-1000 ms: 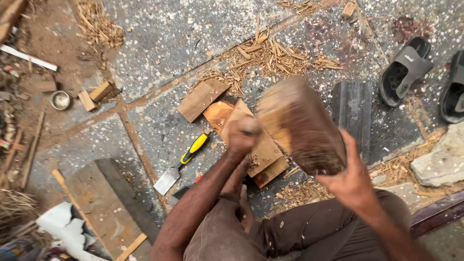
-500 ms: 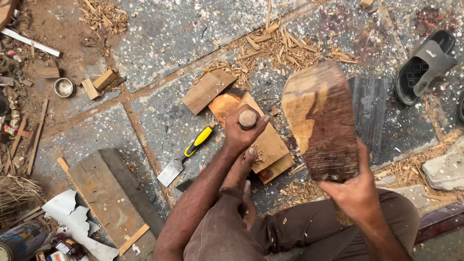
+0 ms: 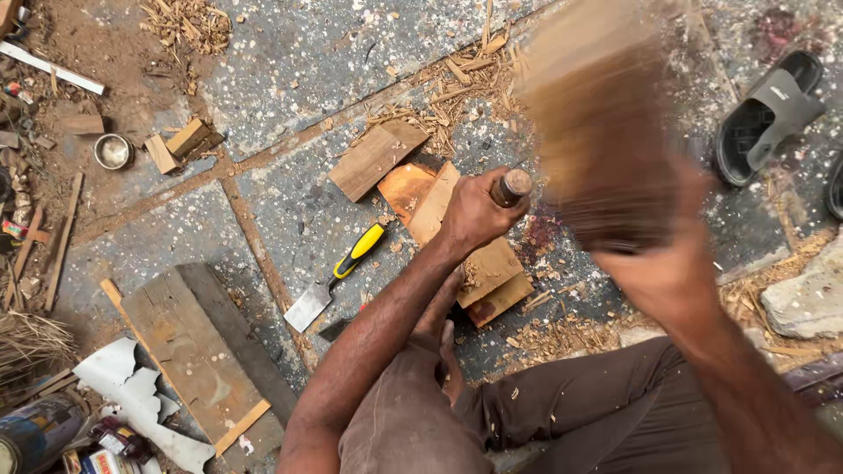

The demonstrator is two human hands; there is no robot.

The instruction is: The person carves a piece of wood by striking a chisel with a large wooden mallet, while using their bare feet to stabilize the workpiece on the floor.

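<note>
My left hand point(image 3: 470, 211) grips a chisel with a round wooden handle end point(image 3: 512, 186), held upright over a flat wooden workpiece point(image 3: 479, 254) on the stone floor. My right hand point(image 3: 667, 272) holds a large wooden block point(image 3: 597, 123) raised above the chisel; both are blurred by motion. My foot point(image 3: 443, 333) rests against the workpiece's near edge.
A yellow-handled wide chisel point(image 3: 338, 276) lies left of the workpiece. A small plank point(image 3: 378, 158) lies behind it, a larger board point(image 3: 193, 351) at lower left. Wood chips point(image 3: 457, 79) litter the floor. Sandals point(image 3: 764, 105) sit at the right, a stone point(image 3: 808, 294) below them, a metal bowl point(image 3: 114, 151) far left.
The wooden block in my right hand has swung upward and away from the chisel and is now motion-blurred. My left hand keeps the chisel in the same place.
</note>
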